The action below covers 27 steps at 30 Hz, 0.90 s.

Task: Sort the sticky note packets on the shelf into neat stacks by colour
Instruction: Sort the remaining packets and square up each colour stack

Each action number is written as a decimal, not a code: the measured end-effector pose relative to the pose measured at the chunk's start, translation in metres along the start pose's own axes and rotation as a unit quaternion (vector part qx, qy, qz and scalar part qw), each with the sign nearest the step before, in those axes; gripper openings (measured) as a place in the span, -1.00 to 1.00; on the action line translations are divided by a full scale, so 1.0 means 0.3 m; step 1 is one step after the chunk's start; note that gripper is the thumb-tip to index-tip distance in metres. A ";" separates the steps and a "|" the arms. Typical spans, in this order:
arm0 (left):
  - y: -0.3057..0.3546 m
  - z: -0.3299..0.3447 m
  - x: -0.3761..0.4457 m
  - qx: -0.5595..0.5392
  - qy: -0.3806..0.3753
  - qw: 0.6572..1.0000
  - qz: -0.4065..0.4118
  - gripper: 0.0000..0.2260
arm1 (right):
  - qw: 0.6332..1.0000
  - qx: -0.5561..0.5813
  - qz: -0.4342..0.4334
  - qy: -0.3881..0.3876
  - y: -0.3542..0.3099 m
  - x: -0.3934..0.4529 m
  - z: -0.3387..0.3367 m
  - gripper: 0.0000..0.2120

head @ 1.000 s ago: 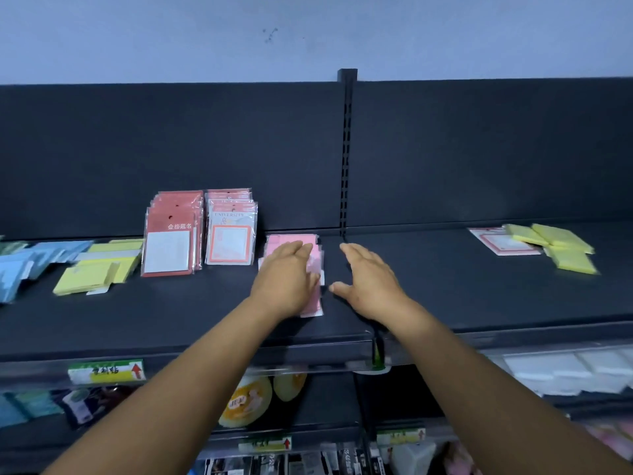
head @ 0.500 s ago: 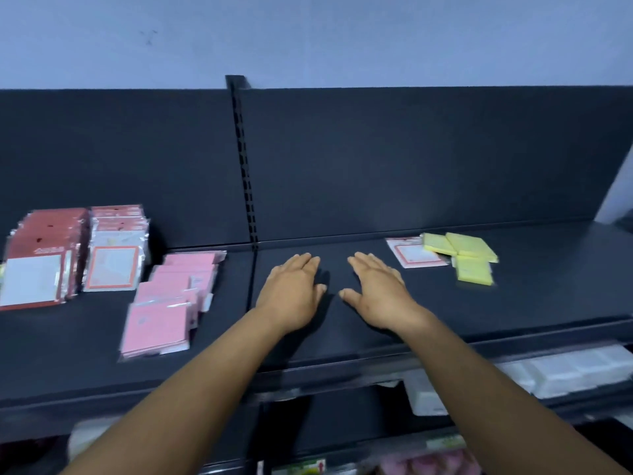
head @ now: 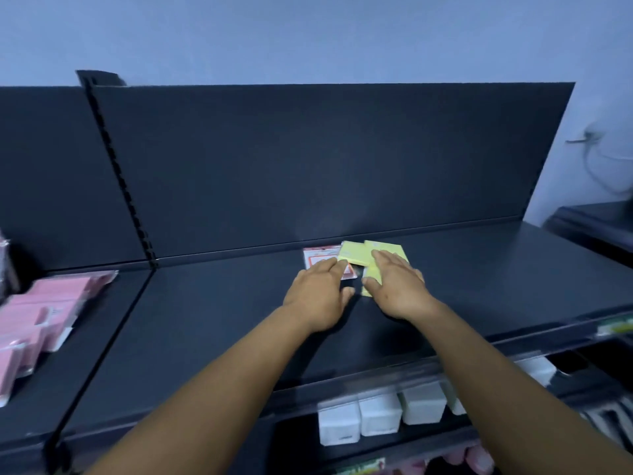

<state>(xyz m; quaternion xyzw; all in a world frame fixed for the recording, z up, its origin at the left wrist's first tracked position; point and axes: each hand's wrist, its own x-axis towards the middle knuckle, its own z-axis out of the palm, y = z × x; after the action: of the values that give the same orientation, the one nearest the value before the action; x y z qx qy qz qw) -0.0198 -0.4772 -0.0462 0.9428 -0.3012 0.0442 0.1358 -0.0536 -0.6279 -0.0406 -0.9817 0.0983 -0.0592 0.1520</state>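
Dark shelf [head: 212,323] with yellow packets [head: 356,255] beside a red-and-white packet [head: 318,257], pink packets [head: 44,313] far left

No lettering could be read anywhere: print on the red-bordered packet [head: 320,258], the green shelf-edge label [head: 616,326] and the coloured label [head: 363,467] on the lower shelf was too blurred.
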 end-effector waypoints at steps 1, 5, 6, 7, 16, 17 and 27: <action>0.018 0.010 0.027 0.000 -0.004 1.000 0.002 -0.47 | 1.000 -0.001 0.008 0.000 0.026 0.014 -0.008 -0.42; 0.046 0.037 0.134 -0.002 -0.035 0.999 -0.019 -0.48 | 0.999 0.014 0.045 -0.016 0.104 0.076 -0.020 -0.43; 0.046 0.042 0.159 0.001 -0.043 0.999 -0.027 -0.48 | 0.998 0.017 0.053 -0.019 0.116 0.092 -0.020 -0.42; 0.045 0.046 0.186 0.005 -0.048 0.998 -0.036 -0.48 | 0.998 0.019 0.060 -0.021 0.127 0.109 -0.019 -0.41; 0.044 0.089 0.363 0.031 -0.077 0.990 -0.111 -0.48 | 0.992 0.020 0.117 -0.034 0.166 0.247 -0.014 -0.31; 0.042 0.094 0.378 0.027 -0.079 0.989 -0.119 -0.49 | 0.992 0.020 0.120 -0.038 0.168 0.260 -0.009 -0.30; 0.018 0.099 0.445 -0.104 0.030 0.977 -0.183 -0.52 | 0.972 0.140 0.186 0.000 0.165 0.327 -0.019 -0.28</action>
<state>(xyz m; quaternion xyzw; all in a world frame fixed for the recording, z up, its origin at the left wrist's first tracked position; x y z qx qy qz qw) 0.0858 -0.5641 -0.0514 0.9610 -0.1218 0.0152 0.2479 0.0324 -0.6964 -0.0422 -0.9151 0.2699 -0.0431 0.2964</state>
